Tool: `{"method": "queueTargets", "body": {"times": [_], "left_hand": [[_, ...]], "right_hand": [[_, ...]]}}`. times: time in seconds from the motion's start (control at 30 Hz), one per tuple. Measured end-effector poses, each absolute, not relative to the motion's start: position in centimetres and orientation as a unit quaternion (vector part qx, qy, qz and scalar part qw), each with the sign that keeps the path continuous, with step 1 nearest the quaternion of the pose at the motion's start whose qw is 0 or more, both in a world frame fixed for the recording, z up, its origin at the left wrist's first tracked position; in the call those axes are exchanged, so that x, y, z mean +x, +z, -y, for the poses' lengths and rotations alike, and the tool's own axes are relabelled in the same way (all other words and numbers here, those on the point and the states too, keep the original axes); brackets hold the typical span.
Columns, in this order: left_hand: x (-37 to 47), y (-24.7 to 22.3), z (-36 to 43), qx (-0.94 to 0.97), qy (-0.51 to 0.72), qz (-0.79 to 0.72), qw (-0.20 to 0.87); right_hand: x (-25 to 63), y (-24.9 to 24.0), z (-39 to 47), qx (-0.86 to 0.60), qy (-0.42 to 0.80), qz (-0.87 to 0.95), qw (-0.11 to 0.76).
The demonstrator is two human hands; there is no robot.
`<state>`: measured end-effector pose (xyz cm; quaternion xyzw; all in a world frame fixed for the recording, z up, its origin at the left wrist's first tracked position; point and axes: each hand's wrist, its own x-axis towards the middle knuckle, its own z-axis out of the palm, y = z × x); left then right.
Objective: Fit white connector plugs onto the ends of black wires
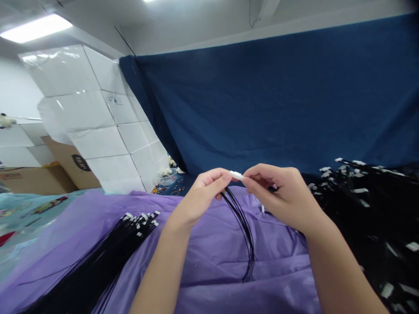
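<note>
A stack of white boxes [94, 109] stands left of one blue curtain [278, 100]; one clear bowl [165, 176] sits by its foot. Two piles of white-tipped black cords flank the hands, the left pile [98, 261] on purple cloth [209, 261], the right pile [366, 218] larger. Both wrists angle inward. The left hand [204, 192] and right hand [281, 192] pinch one white piece [236, 175] between them, above the cloth, black strands [244, 231] hanging under the left fingers.

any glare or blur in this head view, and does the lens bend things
Head view: ceiling light blown out; glare streaks on the plastic over the white boxes; right-hand dark bundle smeary; boxes lean, suggesting wide-lens distortion
</note>
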<state>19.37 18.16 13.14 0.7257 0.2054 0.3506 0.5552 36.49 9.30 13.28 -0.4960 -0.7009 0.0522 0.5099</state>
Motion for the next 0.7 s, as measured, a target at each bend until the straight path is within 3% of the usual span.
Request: {"method": "queueTargets", "body": {"times": [0.33,0.7], "left_hand": [[19.81,13.09,-17.87,0.728,0.367,-0.207,0.541],[19.83,13.39,-18.04,0.689,0.394,-0.22,0.567]], "right_hand": [[36.0,13.08,-9.64,-0.515,0.039,0.711,0.477],[35.7,13.03,-9.5,-0.527,0.123,0.737,0.406]]}}
